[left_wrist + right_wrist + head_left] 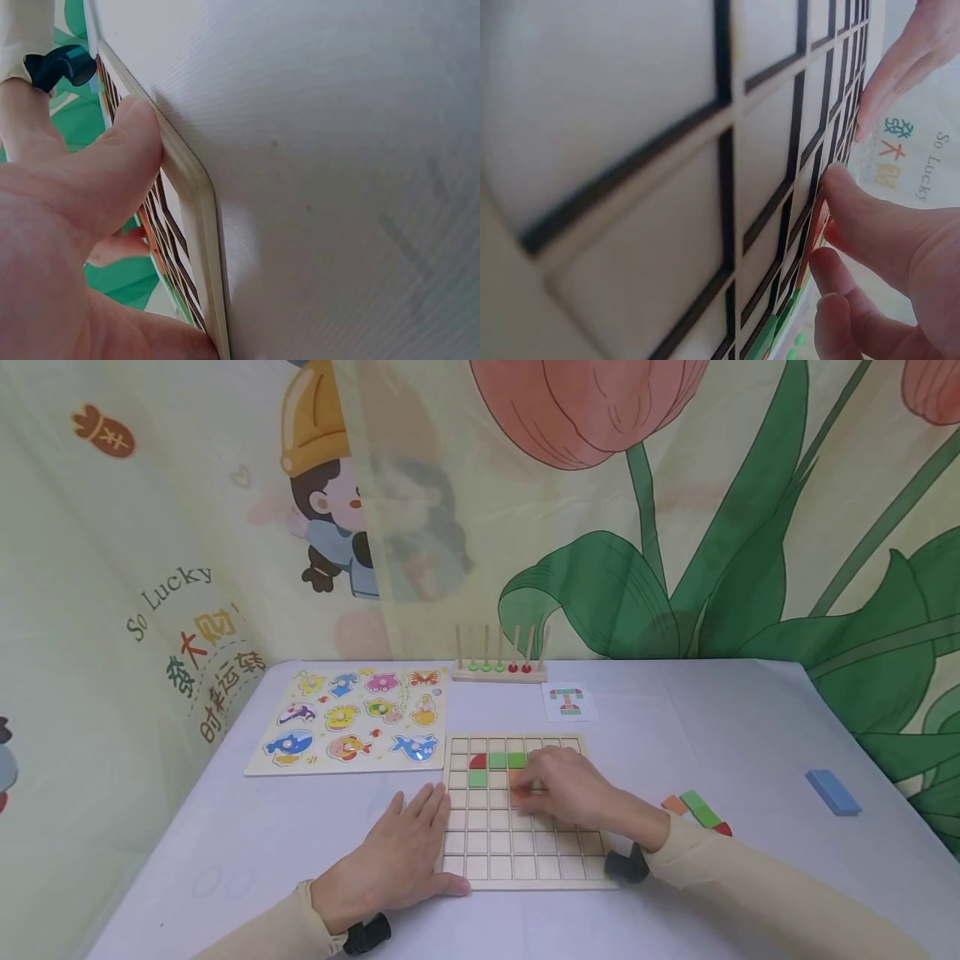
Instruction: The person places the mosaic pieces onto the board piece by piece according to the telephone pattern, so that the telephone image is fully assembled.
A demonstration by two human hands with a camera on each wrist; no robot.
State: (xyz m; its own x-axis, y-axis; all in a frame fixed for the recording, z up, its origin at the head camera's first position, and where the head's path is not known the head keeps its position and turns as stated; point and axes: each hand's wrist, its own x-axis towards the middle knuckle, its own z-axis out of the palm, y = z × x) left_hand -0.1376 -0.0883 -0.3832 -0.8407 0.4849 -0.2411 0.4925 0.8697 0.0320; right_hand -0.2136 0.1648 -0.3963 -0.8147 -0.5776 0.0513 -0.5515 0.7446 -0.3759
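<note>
Out of cream sleeves, over the board: with left hand, spread, pressing its left edge; with right hand, pinching an orange tile, nearward of green tiles. See loose tiles right of board, slanting far-left to near-right, nearer right hand.

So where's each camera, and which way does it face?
Head: on the head, facing forward and down at the grid board; left fingers and right fingers show.
Left wrist: worn there, facing board corner and tabletop; left fingers near, right beyond.
Right wrist: likewise, facing across the board; right fingers near, left beyond.
Both wrist views share the board.
</note>
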